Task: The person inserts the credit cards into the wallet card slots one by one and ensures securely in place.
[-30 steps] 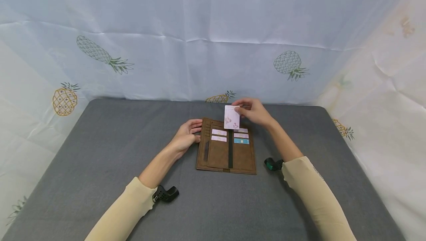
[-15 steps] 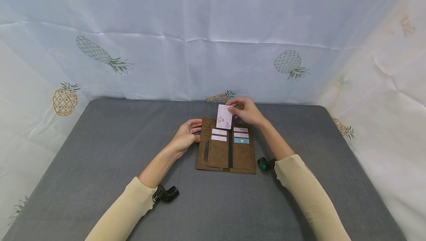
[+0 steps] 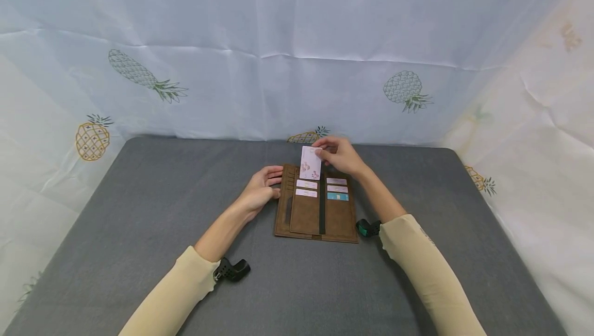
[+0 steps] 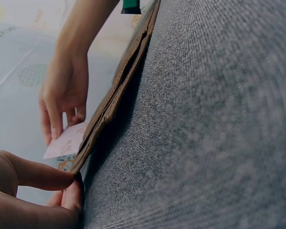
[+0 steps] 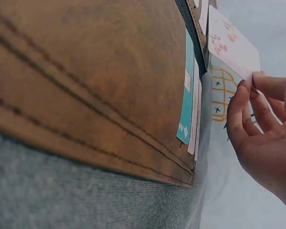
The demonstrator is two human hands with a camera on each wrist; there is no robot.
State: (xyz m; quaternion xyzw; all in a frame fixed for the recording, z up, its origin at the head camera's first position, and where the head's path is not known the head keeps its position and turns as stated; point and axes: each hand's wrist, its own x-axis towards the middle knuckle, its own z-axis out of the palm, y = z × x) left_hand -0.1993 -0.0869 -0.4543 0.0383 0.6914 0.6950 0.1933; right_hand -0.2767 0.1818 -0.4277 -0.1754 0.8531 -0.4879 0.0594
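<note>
A brown wallet (image 3: 304, 216) lies unfolded on the grey table, with cards showing in its slots on both sides of a dark middle band. At its upper left edge my left hand (image 3: 257, 190) pinches the leather between thumb and fingers, as the left wrist view shows. My right hand (image 3: 342, 156) holds a pale pink card (image 3: 310, 163) with a flower print by its upper right corner. The card stands upright, its lower edge right at the top of the left card column. In the right wrist view a blue card (image 5: 187, 90) and pink cards (image 5: 196, 105) sit in the right-hand slots.
The grey table (image 3: 185, 181) reaches back to a hanging white cloth (image 3: 260, 94) with pineapple prints. Black wrist devices sit at both sleeves, the right one (image 3: 368, 228) close beside the wallet's right edge.
My right hand has carried the pink card left, from over the middle band to the top of the left column, mostly in the first half second. The left hand keeps its place.
</note>
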